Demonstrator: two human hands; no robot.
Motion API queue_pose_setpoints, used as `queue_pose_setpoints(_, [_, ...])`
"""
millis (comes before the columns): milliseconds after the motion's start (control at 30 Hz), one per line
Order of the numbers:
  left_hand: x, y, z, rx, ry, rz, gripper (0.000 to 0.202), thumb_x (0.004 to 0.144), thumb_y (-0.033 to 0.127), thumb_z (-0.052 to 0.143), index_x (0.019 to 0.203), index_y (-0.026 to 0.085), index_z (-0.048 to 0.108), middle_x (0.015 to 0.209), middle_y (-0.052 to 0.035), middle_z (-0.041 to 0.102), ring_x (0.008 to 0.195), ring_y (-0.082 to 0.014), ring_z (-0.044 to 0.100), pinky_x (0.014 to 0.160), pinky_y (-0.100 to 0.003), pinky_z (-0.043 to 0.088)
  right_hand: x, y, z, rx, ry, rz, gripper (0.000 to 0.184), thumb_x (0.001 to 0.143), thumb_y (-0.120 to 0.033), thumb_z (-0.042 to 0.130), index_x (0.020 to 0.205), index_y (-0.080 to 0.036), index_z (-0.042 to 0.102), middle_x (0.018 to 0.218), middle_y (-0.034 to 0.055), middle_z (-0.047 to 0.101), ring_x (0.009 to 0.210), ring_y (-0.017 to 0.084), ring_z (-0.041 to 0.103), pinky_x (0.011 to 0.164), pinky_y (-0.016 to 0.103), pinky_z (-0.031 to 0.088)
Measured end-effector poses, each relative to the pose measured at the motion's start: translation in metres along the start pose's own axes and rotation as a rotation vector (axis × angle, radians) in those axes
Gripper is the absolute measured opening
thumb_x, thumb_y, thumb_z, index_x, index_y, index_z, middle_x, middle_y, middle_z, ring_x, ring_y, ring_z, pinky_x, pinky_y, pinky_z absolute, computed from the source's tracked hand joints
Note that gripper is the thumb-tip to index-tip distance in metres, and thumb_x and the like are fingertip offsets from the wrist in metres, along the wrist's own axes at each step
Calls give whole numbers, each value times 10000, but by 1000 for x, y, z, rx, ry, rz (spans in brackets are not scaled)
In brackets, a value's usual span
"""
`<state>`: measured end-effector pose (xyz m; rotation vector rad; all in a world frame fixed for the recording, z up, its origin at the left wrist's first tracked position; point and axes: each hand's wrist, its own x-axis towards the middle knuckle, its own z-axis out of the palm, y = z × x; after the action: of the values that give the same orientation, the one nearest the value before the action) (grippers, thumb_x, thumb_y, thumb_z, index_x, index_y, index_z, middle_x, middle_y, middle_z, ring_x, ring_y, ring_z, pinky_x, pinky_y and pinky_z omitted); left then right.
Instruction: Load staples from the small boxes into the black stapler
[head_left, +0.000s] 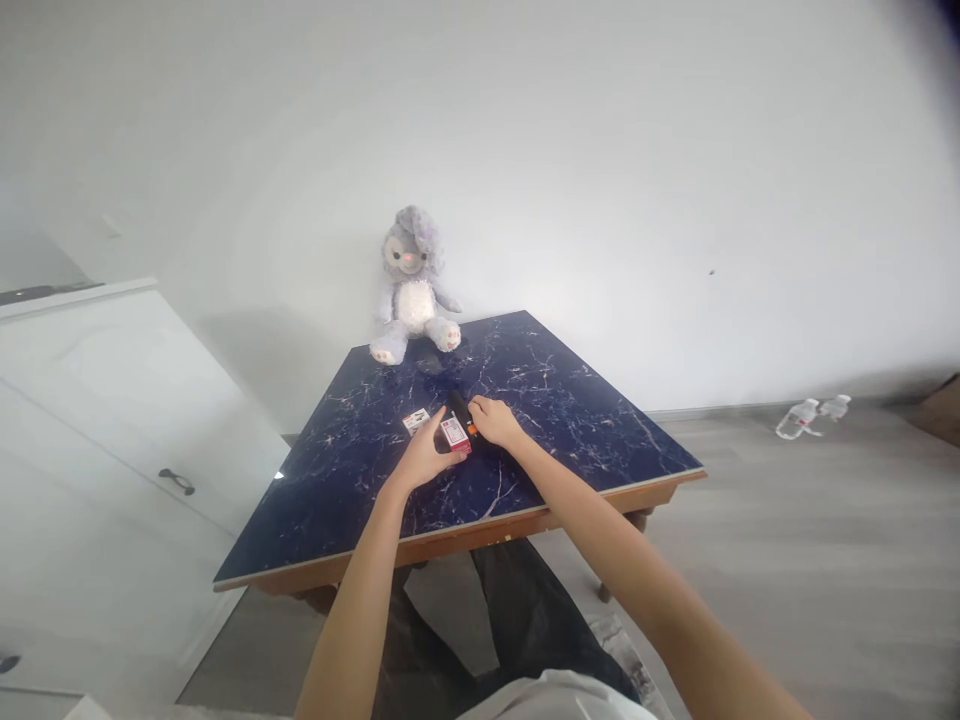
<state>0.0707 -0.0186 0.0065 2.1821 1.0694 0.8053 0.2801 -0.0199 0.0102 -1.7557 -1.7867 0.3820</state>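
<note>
We record one red-and-white box (454, 436), mid-way across the blue marbled table (592, 410), held between the left hand's (426, 458) thumb and fingers; one right hand (493, 418), curled beside a black item (458, 405), grip indeterminable; one printed piece (415, 421), unheld; handling, we judge, unfinished.

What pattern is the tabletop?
Tabletop: dark blue with pale, marble-like veins. Best seen in the head view, the only one.
</note>
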Motion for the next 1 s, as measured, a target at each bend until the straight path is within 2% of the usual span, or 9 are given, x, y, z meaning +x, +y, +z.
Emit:
queue_pose_setpoints(133, [-2,-20,-22,129,381,35,469,949,432,502,1383,255,528,1389,-107,556,1193,-257,563,1029,-438,431,0,2,1,4,-1,-25,357,1010,-308,312,907,-224,644,963,46,717,836,175,626,693,238,344])
queue_pose_setpoints(200, [-1,-30,-30,270,458,-43,390,959,382,475,1292,223,601,1337,-121,576,1207,-270,542,1059,-458,397,0,3,1,16,-3,-45,370,1015,-331,314,888,-219,643,932,43,714,814,169,616,682,233,338])
queue_pose_setpoints(333, [3,-35,-27,444,262,-87,382,962,378,463,1249,193,635,1215,-140,612,1136,-276,572,1014,-425,420,0,2,0,62,-2,-69,379,1016,-378,343,871,-211,650,875,35,704,792,159,607,683,221,342])
queue_pose_setpoints(533, [14,-18,-10,516,196,-119,589,1018,473,192,1344,202,600,1088,-151,642,1061,-308,557,983,-492,406,0,3,3,74,15,-95,371,1017,-392,357,881,-207,648,865,37,699,788,155,606,678,220,337])
queue_pose_setpoints(667, [17,-13,-5,371,198,-77,621,1018,498,182,1229,201,685,1306,-116,587,1248,-274,459,1105,-441,327,1,4,3,59,8,-115,380,1029,-394,339,881,-203,632,876,44,697,791,155,609,681,224,332])
queue_pose_setpoints(767, [13,-11,-4,260,178,-77,628,1023,499,156,1261,213,662,1371,-84,569,1334,-248,389,1148,-428,284,1,4,3,35,-10,-132,383,1040,-382,323,891,-197,623,913,54,701,823,157,619,696,230,330])
queue_pose_setpoints(867, [6,-7,-4,174,161,-109,632,1023,509,128,1413,213,527,1405,-86,554,1378,-225,356,1161,-417,271,2,5,3,-3,-5,-176,388,1049,-373,306,904,-192,617,940,65,703,854,163,629,717,239,332])
queue_pose_setpoints(933, [-2,-4,-5,179,175,-140,652,1005,560,204,1533,203,338,1503,-113,450,1435,-241,288,1178,-437,232,2,5,3,-24,1,-195,395,1053,-373,298,907,-191,616,942,69,704,870,167,633,727,241,336])
queue_pose_setpoints(1000, [-11,0,-4,223,140,-147,802,953,624,359,1590,199,121,1573,-151,332,1469,-289,232,1177,-490,208,1,6,3,-32,-3,-199,401,1054,-378,295,915,-191,621,948,72,707,880,170,640,733,240,342])
